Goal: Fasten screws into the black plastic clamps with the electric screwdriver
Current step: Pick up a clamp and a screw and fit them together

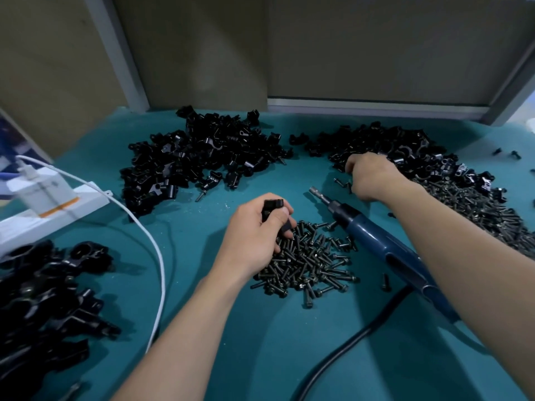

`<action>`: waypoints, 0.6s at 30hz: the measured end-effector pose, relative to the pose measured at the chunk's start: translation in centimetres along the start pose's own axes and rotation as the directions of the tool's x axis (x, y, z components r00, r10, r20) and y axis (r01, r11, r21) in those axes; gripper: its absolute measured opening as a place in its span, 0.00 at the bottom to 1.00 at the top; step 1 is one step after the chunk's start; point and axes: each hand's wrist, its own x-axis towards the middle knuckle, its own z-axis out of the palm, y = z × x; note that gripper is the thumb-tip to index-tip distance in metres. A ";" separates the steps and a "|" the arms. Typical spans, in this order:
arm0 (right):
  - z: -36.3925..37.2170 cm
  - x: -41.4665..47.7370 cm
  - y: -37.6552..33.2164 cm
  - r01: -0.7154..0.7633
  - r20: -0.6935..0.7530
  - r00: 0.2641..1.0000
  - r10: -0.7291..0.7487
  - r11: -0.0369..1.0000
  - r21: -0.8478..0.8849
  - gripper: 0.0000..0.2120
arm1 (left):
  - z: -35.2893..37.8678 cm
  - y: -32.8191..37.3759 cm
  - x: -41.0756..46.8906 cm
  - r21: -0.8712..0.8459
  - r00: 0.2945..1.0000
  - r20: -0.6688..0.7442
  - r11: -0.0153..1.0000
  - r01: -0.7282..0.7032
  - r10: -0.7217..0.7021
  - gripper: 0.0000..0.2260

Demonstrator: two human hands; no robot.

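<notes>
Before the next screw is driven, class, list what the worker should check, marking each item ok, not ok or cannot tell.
1. Clamp held: left hand grips a black clamp. Ok.
2. Screws in reach: screw pile lies under that hand. Ok.
3. Tool in hand: electric screwdriver lies on the mat, ungripped. Not ok.
4. Other hand free: right hand has its fingers in the right clamp pile. Cannot tell.
5. Screw seated in the clamp: fingers hide it. Cannot tell.
</notes>
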 end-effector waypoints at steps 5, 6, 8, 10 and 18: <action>0.4 -0.1 0.4 -0.047 0.068 0.996 0.051 0.997 -0.053 0.19 | 0.0 0.0 -0.1 -0.007 1.000 0.021 1.000 0.013 -0.013 0.09; 0.5 -0.1 0.6 -0.055 0.069 0.996 0.059 0.997 -0.060 0.19 | 0.0 0.0 -0.1 -0.005 1.000 0.023 1.000 0.014 -0.014 0.09; 0.6 -0.2 0.8 -0.054 0.069 0.996 0.059 0.996 -0.073 0.18 | -0.1 0.0 -0.1 -0.007 1.000 0.021 1.000 0.016 -0.016 0.09; 0.3 -0.3 1.0 -0.034 0.086 0.996 0.039 0.998 -0.055 0.18 | -0.3 0.0 -0.1 -0.008 1.000 0.016 1.000 0.018 -0.018 0.10; 0.1 -2.9 1.7 -0.044 -0.090 0.994 0.056 0.990 0.132 0.08 | -0.4 -0.2 -0.3 0.025 1.000 0.010 1.000 0.001 -0.001 0.10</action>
